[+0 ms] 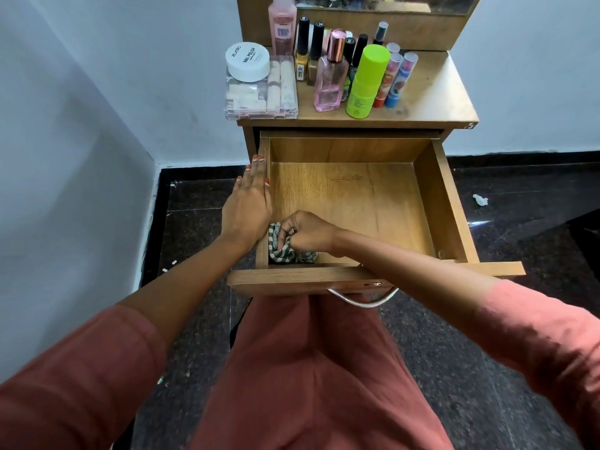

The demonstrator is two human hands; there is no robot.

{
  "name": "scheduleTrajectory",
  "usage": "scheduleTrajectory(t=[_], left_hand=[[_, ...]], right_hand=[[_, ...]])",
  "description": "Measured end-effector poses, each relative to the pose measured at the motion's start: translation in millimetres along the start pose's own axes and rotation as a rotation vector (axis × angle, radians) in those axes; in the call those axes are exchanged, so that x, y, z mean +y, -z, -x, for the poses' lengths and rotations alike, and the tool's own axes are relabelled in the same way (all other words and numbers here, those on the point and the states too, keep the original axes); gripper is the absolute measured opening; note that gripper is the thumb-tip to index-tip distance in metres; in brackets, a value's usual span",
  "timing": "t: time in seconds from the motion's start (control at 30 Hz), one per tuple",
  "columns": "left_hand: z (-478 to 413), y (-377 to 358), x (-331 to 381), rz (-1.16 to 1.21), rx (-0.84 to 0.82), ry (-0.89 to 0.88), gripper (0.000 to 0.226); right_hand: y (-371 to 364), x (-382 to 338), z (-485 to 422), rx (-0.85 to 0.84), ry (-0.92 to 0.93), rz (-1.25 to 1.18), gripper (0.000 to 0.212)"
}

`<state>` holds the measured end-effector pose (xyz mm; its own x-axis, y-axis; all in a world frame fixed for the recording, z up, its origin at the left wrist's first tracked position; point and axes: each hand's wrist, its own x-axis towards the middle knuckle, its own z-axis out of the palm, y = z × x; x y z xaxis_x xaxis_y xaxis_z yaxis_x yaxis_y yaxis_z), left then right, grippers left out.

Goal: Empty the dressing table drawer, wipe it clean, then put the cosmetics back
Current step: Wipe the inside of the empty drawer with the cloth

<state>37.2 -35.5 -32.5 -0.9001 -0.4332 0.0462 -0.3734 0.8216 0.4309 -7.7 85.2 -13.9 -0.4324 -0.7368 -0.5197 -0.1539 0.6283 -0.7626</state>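
Head view, from the left: a pale wall [81, 125] meets a dark speckled stone floor [194, 222] at a corner, with a few small white flecks lying on the floor near the skirting. The left hand [248, 203] lies flat with straight fingers on the left wall of the pulled-out drawer [444, 196], holding nothing. Just beside it, in the near-left corner of the drawer, a striped cloth [281, 251] is bunched against the wooden bottom. The right hand [308, 233] has its fingers curled round it, the forearm crossing the front panel. The rest of the drawer bottom is bare wood with a faint dark mark near the back. A curved metal handle [360, 302] hangs below the front panel, over the person's lap in reddish cloth.

The cosmetics stand up on the desk [435, 92], crowded on its left half. A clear plastic box [259, 92] sits at the left edge with a white jar [248, 61] on top. Behind it stands a tall pink bottle [281, 24], then dark-capped nail polish bottles [303, 47], a pink perfume bottle [328, 82], a lime-green container [367, 81] and coloured lip balm sticks [397, 79], all upright and close together. The desk's right half is dull, smudged wood. A mirror [386, 3] edge shows above. On the floor to the right lies a crumpled white scrap [480, 199].
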Motion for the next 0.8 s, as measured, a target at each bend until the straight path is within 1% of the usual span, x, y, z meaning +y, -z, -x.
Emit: scheduleTrajectory(t=[0.17, 0.33, 0.43, 0.57, 0.67, 0.73, 0.8], left_hand=[[-0.8, -0.5, 1.5, -0.049, 0.002, -0.016, 0.048], [-2.4, -2.0, 0.9, -0.073, -0.019, -0.017, 0.049], [-2.4, -1.8, 0.4, -0.058, -0.013, -0.02, 0.049], [0.9, -4.7, 1.7, -0.03, 0.001, -0.016, 0.048], [1.6, -5.9, 2.4, -0.019, 0.018, -0.02, 0.047], [0.9, -5.2, 1.6, -0.014, 0.015, -0.019, 0.047], [0.5, -5.0, 1.1, -0.016, 0.009, -0.021, 0.048]], right_hand=[[3.9, -4.2, 11.8, -0.078, 0.011, 0.038, 0.042], [2.9, -7.3, 19.5, -0.06, 0.06, 0.069, 0.044], [0.3, -9.6, 13.7, -0.052, 0.059, 0.126, 0.042], [-4.0, -7.2, 5.5, 0.026, 0.029, 0.145, 0.039], [-6.4, -3.5, 2.0, 0.082, 0.021, 0.082, 0.037], [-5.8, -3.0, 1.1, 0.107, 0.036, 0.029, 0.043], [-2.2, -3.0, 1.9, 0.149, 0.052, -0.035, 0.044]])
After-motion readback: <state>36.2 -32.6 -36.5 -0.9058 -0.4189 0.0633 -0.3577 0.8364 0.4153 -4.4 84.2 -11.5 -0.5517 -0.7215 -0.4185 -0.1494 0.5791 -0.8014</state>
